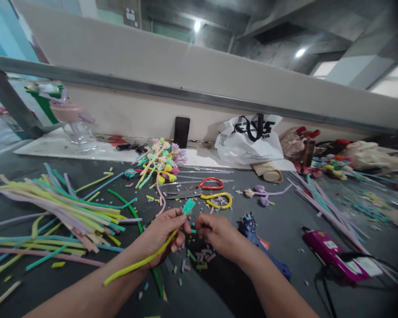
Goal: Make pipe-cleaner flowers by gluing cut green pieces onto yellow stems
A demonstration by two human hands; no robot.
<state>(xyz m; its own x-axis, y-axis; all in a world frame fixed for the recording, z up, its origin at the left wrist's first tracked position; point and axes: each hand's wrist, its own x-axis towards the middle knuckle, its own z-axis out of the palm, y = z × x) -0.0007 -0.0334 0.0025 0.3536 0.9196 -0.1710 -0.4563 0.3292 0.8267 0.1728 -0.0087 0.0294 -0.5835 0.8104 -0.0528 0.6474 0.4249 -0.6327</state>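
Observation:
My left hand (167, 227) is closed around a yellow pipe cleaner (139, 264), whose long tail hangs back over the wrist. A short teal piece (188, 206) stands up at this hand's thumb and fingertips. Just to the right, my right hand (215, 234) has its fingers curled together; what they hold, if anything, is hidden. A small teal bit (193, 231) shows between the two hands. Beyond them lie scissors (215, 199) with one red and one yellow handle loop. Cut fuzzy scraps (204, 258) are scattered on the dark table below the hands.
Many coloured pipe cleaners (69, 207) are heaped at left. A bunch of fuzzy flowers (162, 161) lies behind the scissors. A phone (181, 131) leans on the back panel, near a white bag (250, 141). At right are a blue tool (263, 247) and a magenta corded device (338, 256).

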